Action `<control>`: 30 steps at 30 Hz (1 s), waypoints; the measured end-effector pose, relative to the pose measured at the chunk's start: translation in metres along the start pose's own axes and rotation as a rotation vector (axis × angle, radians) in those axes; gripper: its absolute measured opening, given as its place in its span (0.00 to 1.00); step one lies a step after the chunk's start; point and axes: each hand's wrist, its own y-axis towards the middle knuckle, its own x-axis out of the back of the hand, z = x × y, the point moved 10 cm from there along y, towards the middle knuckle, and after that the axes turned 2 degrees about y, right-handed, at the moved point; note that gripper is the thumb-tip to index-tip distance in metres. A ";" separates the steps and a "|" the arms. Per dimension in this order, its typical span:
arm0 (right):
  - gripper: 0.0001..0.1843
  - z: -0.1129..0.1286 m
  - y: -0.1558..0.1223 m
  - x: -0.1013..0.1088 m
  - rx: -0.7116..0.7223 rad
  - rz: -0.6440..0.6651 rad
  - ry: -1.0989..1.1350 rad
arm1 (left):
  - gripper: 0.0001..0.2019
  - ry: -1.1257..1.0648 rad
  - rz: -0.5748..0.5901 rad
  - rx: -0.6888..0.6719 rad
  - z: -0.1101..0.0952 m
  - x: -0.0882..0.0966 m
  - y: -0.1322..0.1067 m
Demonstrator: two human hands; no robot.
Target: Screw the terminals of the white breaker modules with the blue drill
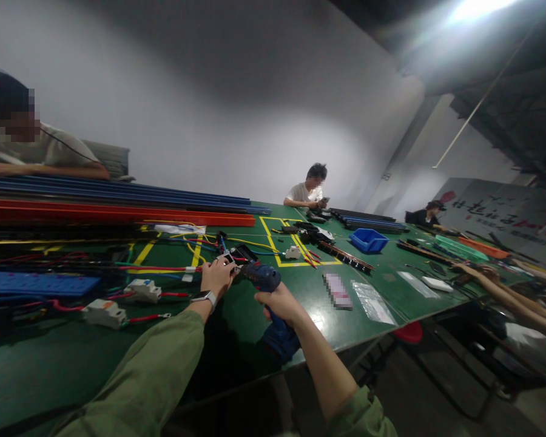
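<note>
My right hand (279,301) is wrapped around the grip of a blue cordless drill (262,276), whose nose points left toward my other hand. At the drill's tip, my left hand (217,278), with a watch (204,296) on its wrist, is closed on a small part that its fingers mostly cover. Red and blue wires run to this spot from the left. Nearer me on the left lie two white circuit breakers, one in front (104,313) and one behind (143,291), with red leads. Another small white breaker (293,252) lies beyond the drill.
Long red (118,212) and blue channels (131,193) lie along the green table (236,358) at left. A blue bin (368,240), a pink-white phone-like slab (338,290) and a clear plastic bag (372,301) are to the right. Several people sit around the table.
</note>
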 end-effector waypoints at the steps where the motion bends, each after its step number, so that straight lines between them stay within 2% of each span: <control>1: 0.07 0.000 0.000 0.000 0.002 -0.001 -0.001 | 0.13 0.001 0.002 -0.002 0.000 0.000 0.000; 10: 0.06 0.000 0.002 -0.002 0.020 0.023 -0.042 | 0.13 0.009 -0.020 -0.009 0.001 -0.003 0.000; 30: 0.08 0.001 0.001 -0.001 0.002 0.005 0.017 | 0.13 0.002 -0.038 -0.012 0.001 -0.002 0.000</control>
